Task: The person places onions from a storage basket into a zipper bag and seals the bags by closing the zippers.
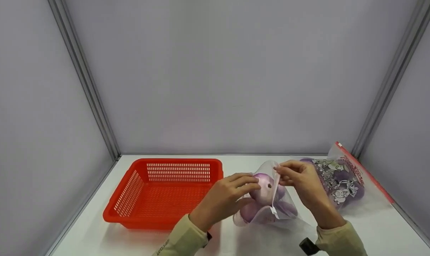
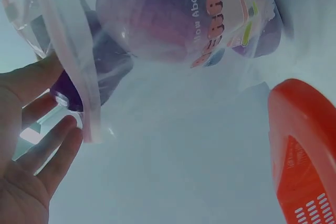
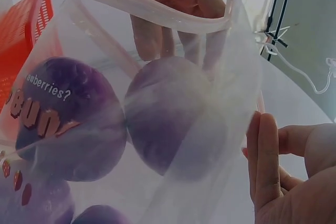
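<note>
A frosted zip bag [image 1: 289, 222] with several rounded purple things [image 1: 264, 193] inside stands right of the red basket; they are smooth and plump, one with a dark spot. My left hand [image 1: 229, 193] reaches in at the bag's mouth, its fairly straight fingers over the nearest purple thing. In the right wrist view its fingers [image 3: 147, 40] point down behind the pale zip strip [image 3: 152, 9]. With thumb and fingertips, my right hand [image 1: 303, 181] pinches the bag's edge at the far side of the mouth. Red lettering [image 2: 212, 17] marks the bag's film.
A red perforated basket [image 1: 179, 161] stands to the left on the white table [image 1: 97, 238]. At the back right lies another zip bag [image 1: 343, 183], red-edged, printed with cartoon figures and filled with purple things. Grey wall panels [image 1: 229, 78] enclose the table's back and sides.
</note>
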A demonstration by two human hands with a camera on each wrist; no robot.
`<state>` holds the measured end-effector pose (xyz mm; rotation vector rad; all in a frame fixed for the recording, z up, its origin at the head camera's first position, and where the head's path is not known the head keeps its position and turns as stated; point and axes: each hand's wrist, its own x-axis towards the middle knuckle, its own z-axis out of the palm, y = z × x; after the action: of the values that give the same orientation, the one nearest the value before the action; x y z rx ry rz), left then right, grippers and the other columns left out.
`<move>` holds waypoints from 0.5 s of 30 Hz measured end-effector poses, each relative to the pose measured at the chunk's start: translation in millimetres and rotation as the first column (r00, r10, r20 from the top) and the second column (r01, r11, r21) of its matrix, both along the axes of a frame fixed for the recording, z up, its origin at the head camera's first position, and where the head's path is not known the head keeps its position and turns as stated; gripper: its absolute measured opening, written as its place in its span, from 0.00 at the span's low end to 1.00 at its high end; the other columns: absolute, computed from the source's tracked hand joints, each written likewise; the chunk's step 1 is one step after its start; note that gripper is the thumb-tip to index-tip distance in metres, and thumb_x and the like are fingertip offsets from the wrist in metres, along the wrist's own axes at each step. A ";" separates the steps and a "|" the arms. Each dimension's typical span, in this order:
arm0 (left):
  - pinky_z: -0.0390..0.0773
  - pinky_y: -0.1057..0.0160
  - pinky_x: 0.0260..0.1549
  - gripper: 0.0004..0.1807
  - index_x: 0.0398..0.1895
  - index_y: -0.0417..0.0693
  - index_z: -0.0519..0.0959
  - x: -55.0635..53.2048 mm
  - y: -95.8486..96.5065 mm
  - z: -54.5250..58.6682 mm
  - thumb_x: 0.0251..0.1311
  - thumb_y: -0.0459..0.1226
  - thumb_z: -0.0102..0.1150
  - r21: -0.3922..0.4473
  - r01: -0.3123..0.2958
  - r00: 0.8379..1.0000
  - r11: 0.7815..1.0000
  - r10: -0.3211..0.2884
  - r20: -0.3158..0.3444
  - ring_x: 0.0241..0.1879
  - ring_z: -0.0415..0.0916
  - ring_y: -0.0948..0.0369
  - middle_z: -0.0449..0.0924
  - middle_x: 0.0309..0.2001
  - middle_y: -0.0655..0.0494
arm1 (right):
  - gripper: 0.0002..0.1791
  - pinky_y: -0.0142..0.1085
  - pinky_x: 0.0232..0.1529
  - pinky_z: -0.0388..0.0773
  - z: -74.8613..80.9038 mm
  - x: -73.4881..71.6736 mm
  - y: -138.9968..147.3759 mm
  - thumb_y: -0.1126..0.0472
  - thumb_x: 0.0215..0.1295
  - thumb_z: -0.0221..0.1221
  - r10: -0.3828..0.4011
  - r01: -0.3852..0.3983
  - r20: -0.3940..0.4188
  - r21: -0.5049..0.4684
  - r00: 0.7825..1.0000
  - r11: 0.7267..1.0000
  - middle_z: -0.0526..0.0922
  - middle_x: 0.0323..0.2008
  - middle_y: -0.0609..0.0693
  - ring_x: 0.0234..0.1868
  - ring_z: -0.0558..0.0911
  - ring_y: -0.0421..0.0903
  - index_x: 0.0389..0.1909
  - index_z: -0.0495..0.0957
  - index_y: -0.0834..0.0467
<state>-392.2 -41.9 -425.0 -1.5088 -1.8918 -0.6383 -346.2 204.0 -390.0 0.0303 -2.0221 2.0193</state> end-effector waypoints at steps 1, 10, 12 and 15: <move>0.77 0.66 0.64 0.18 0.53 0.50 0.86 -0.9 -0.3 -0.3 0.58 0.35 0.75 0.011 0.004 1.000 1.000 -0.004 0.000 0.62 0.80 0.58 0.86 0.56 0.57 | 0.06 0.31 0.28 0.86 0.8 0.2 0.1 0.73 0.68 0.62 0.000 0.000 0.005 0.001 1.000 1.000 0.85 0.25 0.49 0.23 0.83 0.40 0.33 0.85 0.64; 0.81 0.60 0.60 0.28 0.66 0.50 0.78 -21.4 -12.0 -4.6 0.64 0.23 0.64 0.078 -0.096 0.965 0.992 0.073 0.253 0.60 0.80 0.57 0.82 0.60 0.54 | 0.07 0.31 0.29 0.86 7.6 2.0 2.9 0.75 0.67 0.62 -0.021 0.021 0.022 -0.020 1.000 1.000 0.84 0.25 0.47 0.22 0.81 0.38 0.32 0.85 0.64; 0.83 0.59 0.58 0.26 0.65 0.50 0.78 -25.4 -12.3 -6.2 0.65 0.26 0.65 0.047 -0.116 0.956 0.992 0.098 0.275 0.58 0.82 0.57 0.84 0.59 0.56 | 0.07 0.31 0.28 0.86 7.4 2.1 3.8 0.74 0.67 0.62 -0.020 0.021 0.020 -0.019 1.000 1.000 0.83 0.24 0.47 0.22 0.80 0.38 0.32 0.86 0.63; 0.84 0.60 0.53 0.17 0.56 0.51 0.84 -28.9 -10.0 -9.3 0.65 0.33 0.69 0.014 -0.120 0.966 0.993 0.113 0.231 0.51 0.84 0.59 0.87 0.51 0.59 | 0.06 0.31 0.28 0.86 6.2 2.1 5.0 0.74 0.67 0.62 -0.015 0.015 0.023 -0.011 1.000 1.000 0.82 0.24 0.47 0.22 0.80 0.37 0.32 0.86 0.64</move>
<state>-421.1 -51.8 -434.3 -1.3417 -2.1180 -0.8108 -344.1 209.0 -383.8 -0.0108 -2.0185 2.0308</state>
